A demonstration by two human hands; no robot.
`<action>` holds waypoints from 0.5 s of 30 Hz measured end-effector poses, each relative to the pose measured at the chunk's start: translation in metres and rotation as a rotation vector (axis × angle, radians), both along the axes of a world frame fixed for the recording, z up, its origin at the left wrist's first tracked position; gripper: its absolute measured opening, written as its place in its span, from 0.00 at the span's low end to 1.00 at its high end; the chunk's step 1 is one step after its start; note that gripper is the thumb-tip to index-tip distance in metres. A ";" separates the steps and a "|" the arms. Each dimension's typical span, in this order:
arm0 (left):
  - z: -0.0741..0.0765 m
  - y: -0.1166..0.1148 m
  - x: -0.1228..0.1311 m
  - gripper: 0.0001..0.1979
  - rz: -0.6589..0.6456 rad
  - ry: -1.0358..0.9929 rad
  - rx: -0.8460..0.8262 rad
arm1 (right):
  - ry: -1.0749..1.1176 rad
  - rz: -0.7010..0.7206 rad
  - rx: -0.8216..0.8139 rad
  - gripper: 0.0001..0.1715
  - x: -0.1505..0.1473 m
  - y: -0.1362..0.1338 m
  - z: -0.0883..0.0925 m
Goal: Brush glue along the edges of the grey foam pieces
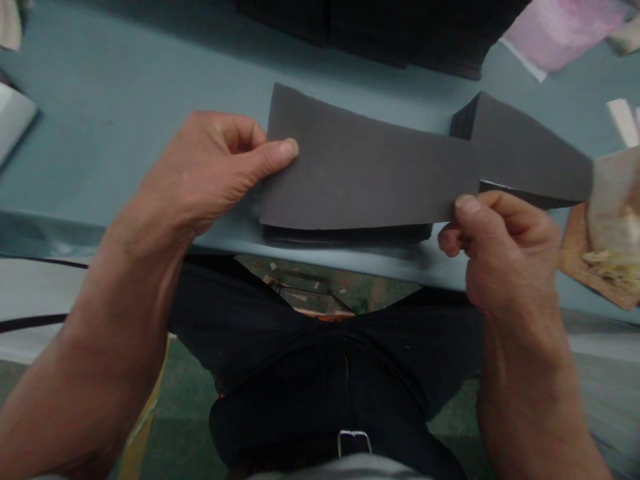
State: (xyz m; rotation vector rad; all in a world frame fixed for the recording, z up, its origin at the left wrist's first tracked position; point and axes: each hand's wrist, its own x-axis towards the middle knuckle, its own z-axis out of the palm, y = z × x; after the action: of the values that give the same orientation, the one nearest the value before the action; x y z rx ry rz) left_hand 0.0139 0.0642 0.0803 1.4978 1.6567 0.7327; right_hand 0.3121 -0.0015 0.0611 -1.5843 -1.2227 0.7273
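A dark grey flat sheet is stretched out between my two hands. My left hand pinches its left edge, thumb on top. At the lower right corner, my right hand grips the sheet between thumb and fingers. Beneath the sheet, a dark stack lies near the table's front edge, mostly hidden. Another stack of grey sheets stands to the right, just beyond my right hand.
Large black stacks stand at the back of the blue-green table. A pink and white packet is at the back right. Brown material with yellowish scraps lies at the right edge. A white object sits far left.
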 end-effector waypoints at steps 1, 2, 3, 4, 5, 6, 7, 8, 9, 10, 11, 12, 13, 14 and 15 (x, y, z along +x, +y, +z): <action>0.003 -0.001 0.000 0.24 -0.004 0.015 -0.011 | 0.000 0.001 0.003 0.17 0.000 0.000 0.001; 0.004 -0.001 -0.001 0.25 -0.009 0.026 -0.025 | -0.002 0.005 0.007 0.17 0.000 0.001 0.002; 0.005 0.000 -0.001 0.26 -0.012 0.031 -0.035 | -0.004 0.006 0.010 0.17 0.000 0.001 0.002; 0.005 0.000 -0.001 0.27 -0.014 0.030 -0.039 | -0.004 0.005 0.012 0.17 0.000 0.001 0.003; 0.004 0.000 -0.001 0.27 -0.010 0.019 -0.034 | -0.004 0.002 0.014 0.17 0.000 0.001 0.003; 0.003 0.000 -0.002 0.26 0.002 -0.006 -0.026 | -0.003 -0.002 0.012 0.17 0.000 0.001 0.003; 0.001 0.000 -0.002 0.25 0.013 -0.044 -0.018 | 0.000 -0.006 0.006 0.18 0.000 0.000 0.003; 0.000 -0.001 -0.003 0.24 0.023 -0.084 -0.011 | 0.003 -0.007 -0.001 0.19 0.000 0.000 0.003; -0.002 -0.002 -0.003 0.22 0.029 -0.120 -0.006 | 0.004 -0.004 -0.011 0.21 0.000 -0.001 0.003; -0.004 -0.004 -0.004 0.20 0.031 -0.154 -0.004 | 0.002 0.004 -0.021 0.23 0.000 -0.002 0.003; -0.006 -0.006 -0.005 0.18 0.031 -0.176 -0.004 | -0.005 0.014 -0.028 0.25 0.000 -0.002 0.003; -0.007 -0.008 -0.006 0.17 0.030 -0.198 -0.005 | -0.015 0.024 -0.033 0.27 -0.001 -0.003 0.003; -0.009 -0.011 -0.007 0.19 0.040 -0.237 -0.011 | -0.027 0.031 -0.033 0.28 -0.001 -0.003 0.003; -0.010 -0.014 -0.008 0.21 0.047 -0.271 -0.015 | -0.038 0.035 -0.031 0.29 -0.001 -0.004 0.002; -0.011 -0.016 -0.009 0.24 0.052 -0.305 -0.016 | -0.044 0.034 -0.027 0.30 -0.002 -0.004 0.002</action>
State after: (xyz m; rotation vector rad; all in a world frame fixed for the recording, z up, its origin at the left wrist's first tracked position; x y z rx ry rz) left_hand 0.0049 0.0479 0.0696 1.2641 1.4700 0.9247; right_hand 0.3103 -0.0054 0.0629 -1.6120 -1.2795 0.7368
